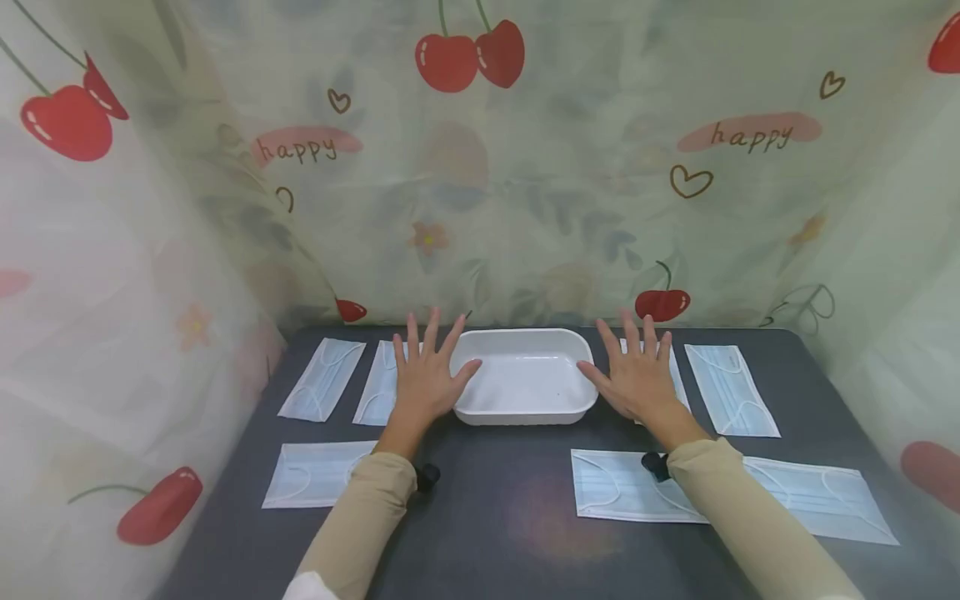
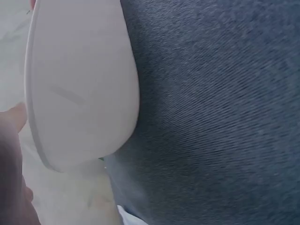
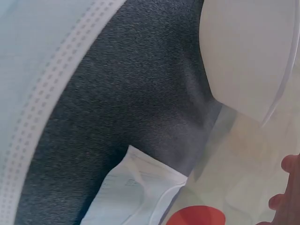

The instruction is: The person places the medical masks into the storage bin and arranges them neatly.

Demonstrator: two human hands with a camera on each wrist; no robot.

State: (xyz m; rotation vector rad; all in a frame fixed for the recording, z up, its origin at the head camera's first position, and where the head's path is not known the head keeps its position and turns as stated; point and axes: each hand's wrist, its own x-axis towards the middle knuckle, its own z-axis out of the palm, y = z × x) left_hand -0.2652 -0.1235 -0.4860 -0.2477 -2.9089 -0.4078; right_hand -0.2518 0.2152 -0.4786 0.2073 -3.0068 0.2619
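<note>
A pale curtain (image 1: 555, 208) printed with red cherries (image 1: 446, 63) showed the word "happy" twice in brown script behind the dark grey tabletop (image 1: 480, 508). One white, rounded-rectangular tray (image 1: 528, 379) sat near the far edge, between the left hand (image 1: 429, 379) and the right hand (image 1: 639, 382). All fingers were straight and spread wide; whether they touched the tray was unclear. Seven light-blue pleated face masks (image 1: 731, 387) lay around, three left, four right, several partly covered by hands or beige sleeves (image 1: 367, 517).
</note>
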